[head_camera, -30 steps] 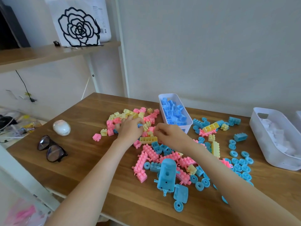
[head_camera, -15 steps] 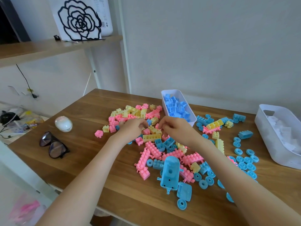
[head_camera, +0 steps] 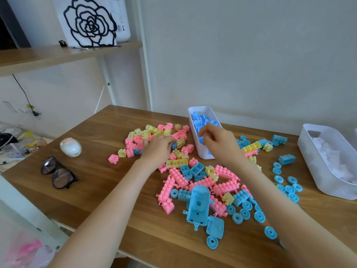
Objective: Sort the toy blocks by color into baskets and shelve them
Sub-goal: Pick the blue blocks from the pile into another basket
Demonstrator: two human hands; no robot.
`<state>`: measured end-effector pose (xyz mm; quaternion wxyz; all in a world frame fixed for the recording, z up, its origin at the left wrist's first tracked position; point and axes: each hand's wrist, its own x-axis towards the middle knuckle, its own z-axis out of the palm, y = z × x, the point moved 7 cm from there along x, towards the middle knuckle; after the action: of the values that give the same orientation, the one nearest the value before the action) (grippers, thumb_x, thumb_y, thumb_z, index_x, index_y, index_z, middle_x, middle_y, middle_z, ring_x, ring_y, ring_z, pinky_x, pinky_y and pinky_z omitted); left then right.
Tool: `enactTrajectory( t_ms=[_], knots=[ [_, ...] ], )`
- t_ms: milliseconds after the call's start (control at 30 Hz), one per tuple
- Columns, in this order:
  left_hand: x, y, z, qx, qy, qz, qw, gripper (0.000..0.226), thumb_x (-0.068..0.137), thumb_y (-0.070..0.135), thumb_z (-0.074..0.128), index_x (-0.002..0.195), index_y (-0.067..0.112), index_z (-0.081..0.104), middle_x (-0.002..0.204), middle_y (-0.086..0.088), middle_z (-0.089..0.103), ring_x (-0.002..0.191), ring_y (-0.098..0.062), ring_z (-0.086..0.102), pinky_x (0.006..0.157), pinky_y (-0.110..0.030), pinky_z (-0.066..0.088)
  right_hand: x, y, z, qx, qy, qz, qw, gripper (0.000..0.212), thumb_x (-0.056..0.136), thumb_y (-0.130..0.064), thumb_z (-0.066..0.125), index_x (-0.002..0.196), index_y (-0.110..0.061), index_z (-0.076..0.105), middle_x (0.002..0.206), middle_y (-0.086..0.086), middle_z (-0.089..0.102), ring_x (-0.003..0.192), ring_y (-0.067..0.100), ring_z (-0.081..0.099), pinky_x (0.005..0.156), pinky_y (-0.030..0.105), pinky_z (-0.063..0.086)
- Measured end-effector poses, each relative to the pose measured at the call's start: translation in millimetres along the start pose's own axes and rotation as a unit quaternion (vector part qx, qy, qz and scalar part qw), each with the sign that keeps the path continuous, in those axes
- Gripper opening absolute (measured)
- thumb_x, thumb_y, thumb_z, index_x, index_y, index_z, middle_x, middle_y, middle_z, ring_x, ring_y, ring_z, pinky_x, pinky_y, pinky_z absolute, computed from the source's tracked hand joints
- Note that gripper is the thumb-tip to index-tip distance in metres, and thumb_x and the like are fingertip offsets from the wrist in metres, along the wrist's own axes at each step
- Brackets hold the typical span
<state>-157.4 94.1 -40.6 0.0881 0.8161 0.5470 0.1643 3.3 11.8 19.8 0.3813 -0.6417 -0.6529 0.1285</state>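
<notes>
Currently the right hand [head_camera: 218, 141] hangs over the narrow white basket [head_camera: 205, 154] of blue blocks [head_camera: 199, 120], just right of centre. Its fingers are curled toward the thumb; whether they pinch a block cannot be told. The left hand [head_camera: 157, 149] lies knuckles-up on the mixed pile of pink and yellow blocks [head_camera: 139, 140] left of the basket. Its fingertips are hidden among the pieces, so its grip cannot be told.

Loose pink, yellow and blue blocks crowd the table [head_camera: 96, 190] between both forearms, including a large blue piece [head_camera: 199, 206] at lower centre. Blue wheels [head_camera: 278, 178] are scattered at the right, near a larger white basket [head_camera: 316, 171] holding white pieces. Sunglasses [head_camera: 58, 173] and a white egg-shaped object [head_camera: 70, 147] lie at the left, well apart from the pile.

Half a second ago both hands met over the pile's middle; the right one has since shifted up to the narrow basket, while the left remains in the pile.

The narrow basket's long axis runs nearly vertically in the frame, its far end toward the wall.
</notes>
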Motion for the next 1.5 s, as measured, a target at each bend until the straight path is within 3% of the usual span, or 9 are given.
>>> enactTrajectory(
  t_ms=[100, 200, 467, 667, 800, 1033, 1233, 1367, 1500],
  knots=[
    [-0.4, 3.5, -1.5, -0.020, 0.017, -0.011, 1.000, 0.025, 0.100, 0.024, 0.043, 0.121, 0.026, 0.056, 0.109, 0.004, 0.065, 0.097, -0.016, 0.060, 0.100, -0.039, 0.034, 7.6, 10.5, 1.3, -0.040, 0.027, 0.009, 0.999, 0.019, 0.093, -0.012, 0.044, 0.100, -0.014, 0.062, 0.082, -0.009, 0.052, 0.084, 0.015, 0.051, 0.072, 0.027, 0.044],
    [1.5, 7.1, -2.5, -0.023, 0.028, -0.012, 0.999, 0.018, 0.097, 0.027, 0.051, 0.114, 0.023, 0.057, 0.104, 0.002, 0.066, 0.081, -0.013, 0.062, 0.086, -0.036, 0.049, 8.8, 22.0, 18.5, -0.047, -0.054, 0.033, 0.997, 0.017, 0.094, -0.016, 0.047, 0.103, -0.013, 0.061, 0.092, -0.005, 0.058, 0.088, 0.013, 0.052, 0.070, 0.021, 0.041],
    [9.9, 15.0, 1.2, -0.025, 0.046, -0.027, 0.998, 0.011, 0.093, 0.029, 0.057, 0.101, 0.021, 0.057, 0.097, 0.003, 0.065, 0.084, -0.013, 0.061, 0.077, -0.030, 0.053, 4.1, 21.8, 18.9, -0.049, -0.087, -0.003, 0.995, 0.016, 0.096, -0.018, 0.047, 0.105, -0.013, 0.060, 0.098, -0.004, 0.059, 0.092, 0.011, 0.053, 0.079, 0.022, 0.045],
    [9.5, 23.7, -4.4, -0.038, 0.083, -0.023, 0.996, 0.019, 0.094, 0.027, 0.056, 0.112, 0.020, 0.056, 0.101, 0.003, 0.064, 0.085, -0.012, 0.061, 0.073, -0.026, 0.052, 2.0, 20.3, 17.7, -0.061, -0.091, -0.024, 0.994, 0.016, 0.095, -0.020, 0.048, 0.104, -0.014, 0.060, 0.101, -0.003, 0.060, 0.094, 0.012, 0.054, 0.088, 0.032, 0.048],
    [7.6, 36.6, -21.5, -0.073, 0.133, 0.002, 0.988, 0.020, 0.096, 0.022, 0.050, 0.114, 0.018, 0.054, 0.106, 0.001, 0.059, 0.087, -0.013, 0.057, 0.068, -0.022, 0.043, -1.0, 21.3, 17.5, -0.054, -0.109, -0.015, 0.992, 0.018, 0.095, -0.022, 0.049, 0.109, -0.016, 0.058, 0.108, -0.004, 0.058, 0.099, 0.012, 0.052, 0.085, 0.024, 0.046],
    [16.7, 78.4, -28.0, -0.165, 0.122, 0.078, 0.976, 0.023, 0.097, 0.018, 0.050, 0.119, 0.013, 0.054, 0.116, -0.002, 0.060, 0.101, -0.015, 0.058, 0.085, -0.033, 0.051, -2.5, 20.7, 15.7, -0.089, -0.149, -0.049, 0.984, 0.022, 0.097, -0.023, 0.045, 0.109, -0.014, 0.061, 0.121, -0.004, 0.053, 0.110, 0.012, 0.051, 0.082, 0.015, 0.032],
    [27.5, 93.7, -9.3, -0.187, 0.065, 0.111, 0.974, 0.025, 0.095, 0.015, 0.054, 0.120, 0.015, 0.056, 0.121, 0.000, 0.060, 0.110, -0.014, 0.057, 0.091, -0.026, 0.047, -3.9, 25.8, -3.3, -0.060, -0.122, -0.069, 0.988, 0.022, 0.095, -0.018, 0.047, 0.102, -0.016, 0.068, 0.105, -0.003, 0.066, 0.093, 0.012, 0.060, 0.083, 0.028, 0.048],
    [32.7, 97.6, -2.2, -0.132, 0.041, 0.125, 0.983, 0.027, 0.097, 0.024, 0.051, 0.122, 0.020, 0.060, 0.118, 0.001, 0.065, 0.110, -0.016, 0.057, 0.094, -0.034, 0.046, -0.5, 32.8, -21.6, -0.050, -0.065, -0.061, 0.995, 0.024, 0.095, -0.015, 0.045, 0.100, -0.016, 0.069, 0.101, -0.004, 0.066, 0.093, 0.008, 0.055, 0.074, 0.010, 0.039],
    [33.3, 101.8, 1.7, -0.068, 0.025, 0.134, 0.988, 0.030, 0.097, 0.024, 0.049, 0.124, 0.021, 0.060, 0.123, 0.001, 0.062, 0.114, -0.020, 0.052, 0.097, -0.041, 0.042, 2.6, 39.1, -21.6, -0.081, -0.071, -0.058, 0.993, 0.026, 0.095, -0.015, 0.044, 0.103, -0.017, 0.069, 0.106, -0.005, 0.065, 0.096, 0.008, 0.054, 0.074, 0.013, 0.036]
  ],
)
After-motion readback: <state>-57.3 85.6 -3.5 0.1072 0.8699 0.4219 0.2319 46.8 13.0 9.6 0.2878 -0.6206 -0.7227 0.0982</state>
